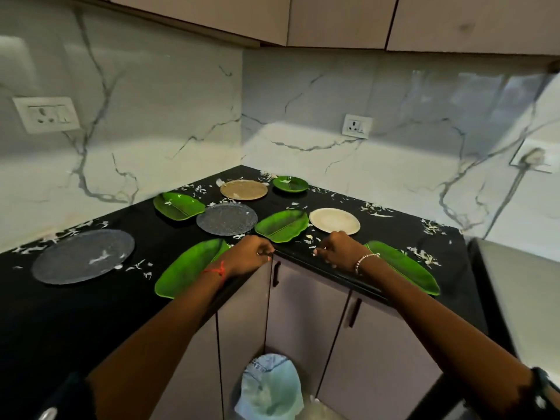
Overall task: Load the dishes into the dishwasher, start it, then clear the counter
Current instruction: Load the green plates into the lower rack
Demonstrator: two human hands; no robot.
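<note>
Nine dishes lie flat and apart on the black surface (60, 313), among scattered white scraps. A large grey plate (83, 256) sits far left, with scraps on it. Four green leaf-shaped platters lie at back left (178, 205), centre (281, 225), front left (189, 268) and front right (403, 266). Near the corner are a brown round plate (244, 189) and a small green plate (290, 184). A speckled grey plate (226, 219) and a cream plate (334, 220) flank the centre platter.
</note>
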